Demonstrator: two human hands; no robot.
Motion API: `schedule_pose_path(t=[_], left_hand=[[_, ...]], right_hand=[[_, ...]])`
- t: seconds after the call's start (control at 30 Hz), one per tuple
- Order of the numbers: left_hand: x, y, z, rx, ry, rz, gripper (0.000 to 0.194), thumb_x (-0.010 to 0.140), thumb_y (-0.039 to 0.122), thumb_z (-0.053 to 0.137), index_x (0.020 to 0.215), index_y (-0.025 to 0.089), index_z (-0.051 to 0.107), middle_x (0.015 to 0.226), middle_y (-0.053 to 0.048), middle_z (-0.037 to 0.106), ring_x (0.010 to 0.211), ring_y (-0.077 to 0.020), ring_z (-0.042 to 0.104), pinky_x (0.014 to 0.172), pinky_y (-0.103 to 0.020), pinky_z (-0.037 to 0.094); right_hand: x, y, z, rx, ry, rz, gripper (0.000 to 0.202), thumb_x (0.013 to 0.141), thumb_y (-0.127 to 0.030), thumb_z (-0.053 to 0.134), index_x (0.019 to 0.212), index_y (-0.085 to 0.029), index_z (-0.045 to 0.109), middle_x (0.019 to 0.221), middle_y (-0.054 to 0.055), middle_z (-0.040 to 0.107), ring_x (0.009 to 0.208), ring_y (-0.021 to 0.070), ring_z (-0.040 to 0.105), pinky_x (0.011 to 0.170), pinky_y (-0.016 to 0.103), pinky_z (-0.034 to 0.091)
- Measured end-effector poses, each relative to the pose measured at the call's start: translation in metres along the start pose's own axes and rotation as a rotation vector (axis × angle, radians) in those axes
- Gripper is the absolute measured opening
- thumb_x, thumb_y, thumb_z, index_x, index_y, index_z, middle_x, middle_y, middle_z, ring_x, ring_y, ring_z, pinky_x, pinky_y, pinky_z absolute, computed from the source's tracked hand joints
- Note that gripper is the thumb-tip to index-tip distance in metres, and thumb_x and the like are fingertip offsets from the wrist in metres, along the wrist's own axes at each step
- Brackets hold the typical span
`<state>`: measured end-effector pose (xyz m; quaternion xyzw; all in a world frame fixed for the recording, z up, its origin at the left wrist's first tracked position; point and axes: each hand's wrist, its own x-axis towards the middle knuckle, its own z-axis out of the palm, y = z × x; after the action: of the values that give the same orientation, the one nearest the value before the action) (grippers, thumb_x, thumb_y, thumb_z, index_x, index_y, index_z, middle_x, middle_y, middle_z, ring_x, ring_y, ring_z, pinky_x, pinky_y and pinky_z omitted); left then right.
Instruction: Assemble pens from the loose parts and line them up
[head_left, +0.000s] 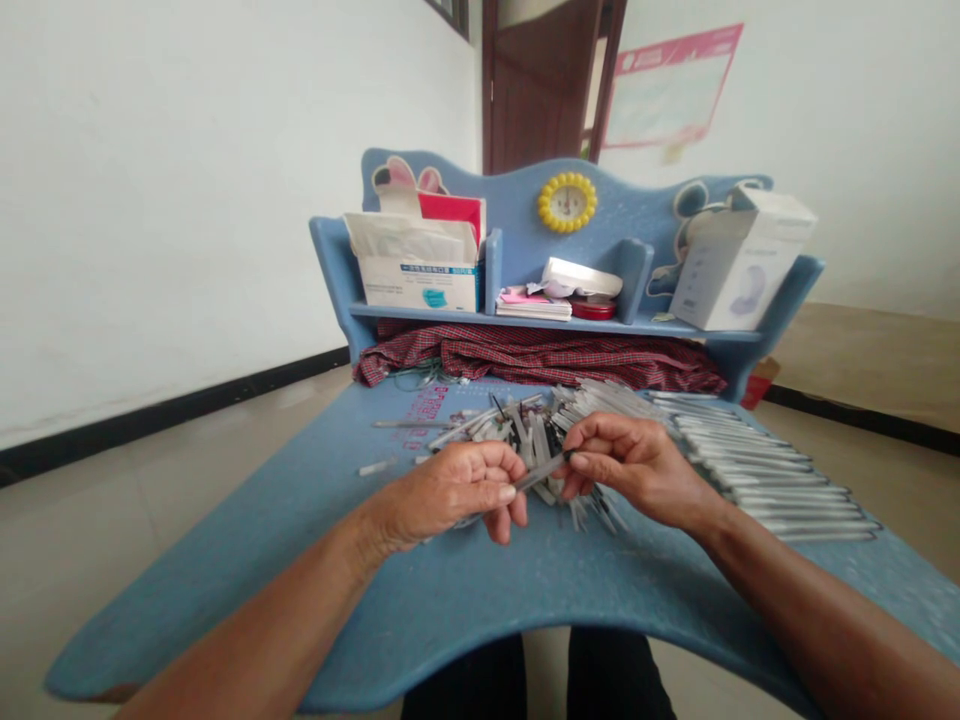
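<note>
Between my two hands is a slim translucent pen barrel (541,471), slanting up to the right above the pile. My left hand (469,485) pinches its lower left end between thumb and fingers. At the upper right end, the fingertips of my right hand (619,460) are closed around a small black piece, perhaps a cap or plug; the fingers partly hide it. Beneath and behind both hands lies a loose heap of pen parts (525,420), translucent, white and black. To the right, many assembled-looking pens (780,470) lie side by side in a row.
The blue desk (300,560) has a curved front edge. Behind the heap lies a bunched checked cloth (540,355) under a shelf with a mask box (420,285), a white box (742,260) and a red tin (593,309). A yellow clock (567,203) sits above.
</note>
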<state>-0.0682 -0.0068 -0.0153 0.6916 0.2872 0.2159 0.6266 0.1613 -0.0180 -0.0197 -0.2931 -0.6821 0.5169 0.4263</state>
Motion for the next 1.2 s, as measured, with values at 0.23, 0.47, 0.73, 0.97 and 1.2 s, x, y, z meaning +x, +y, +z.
schedule_pose_path(t=[0.23,0.47,0.73,0.97,1.2], left_hand=[[0.0,-0.005,-0.002,-0.043,-0.032,-0.017,0.021,0.082,0.03,0.059,0.093,0.014,0.05,0.078,-0.006,0.068,0.056,-0.0102,0.061,0.057,-0.022,0.043],[0.0,-0.004,-0.002,-0.033,-0.036,-0.037,0.02,0.08,0.028,0.061,0.089,0.014,0.051,0.078,-0.006,0.068,0.056,-0.0108,0.062,0.058,-0.022,0.044],[0.001,-0.002,-0.001,-0.003,0.021,-0.032,0.017,0.08,0.025,0.06,0.089,0.014,0.051,0.076,-0.005,0.068,0.057,-0.0115,0.063,0.059,-0.023,0.044],[0.001,-0.004,-0.001,-0.013,0.008,-0.035,0.018,0.08,0.026,0.061,0.089,0.015,0.05,0.077,-0.005,0.068,0.057,-0.0126,0.064,0.058,-0.024,0.044],[0.002,-0.002,-0.001,-0.011,0.035,-0.037,0.02,0.079,0.027,0.061,0.089,0.014,0.05,0.075,-0.005,0.068,0.056,-0.0129,0.064,0.057,-0.024,0.045]], right_hand=[[-0.002,0.001,-0.003,-0.137,-0.017,0.002,0.019,0.082,-0.034,0.063,0.082,-0.015,0.059,0.067,0.002,0.067,0.06,0.0125,0.065,0.057,0.022,0.05],[-0.003,0.001,-0.003,-0.399,-0.029,-0.018,0.034,0.085,-0.046,0.055,0.072,-0.015,0.06,0.061,0.002,0.064,0.053,0.0112,0.06,0.05,0.021,0.047],[-0.001,-0.006,-0.014,-0.364,-0.015,0.054,0.032,0.085,-0.048,0.054,0.088,-0.017,0.06,0.064,0.001,0.063,0.053,0.0117,0.06,0.05,0.021,0.048],[0.0,0.0,-0.006,-0.329,-0.012,0.105,0.038,0.083,-0.051,0.055,0.068,-0.016,0.056,0.059,0.001,0.062,0.046,0.0098,0.058,0.043,0.019,0.044],[0.002,-0.001,-0.007,-0.273,-0.006,0.133,0.04,0.077,-0.055,0.059,0.078,-0.016,0.056,0.059,-0.001,0.061,0.043,0.0093,0.056,0.041,0.019,0.044]])
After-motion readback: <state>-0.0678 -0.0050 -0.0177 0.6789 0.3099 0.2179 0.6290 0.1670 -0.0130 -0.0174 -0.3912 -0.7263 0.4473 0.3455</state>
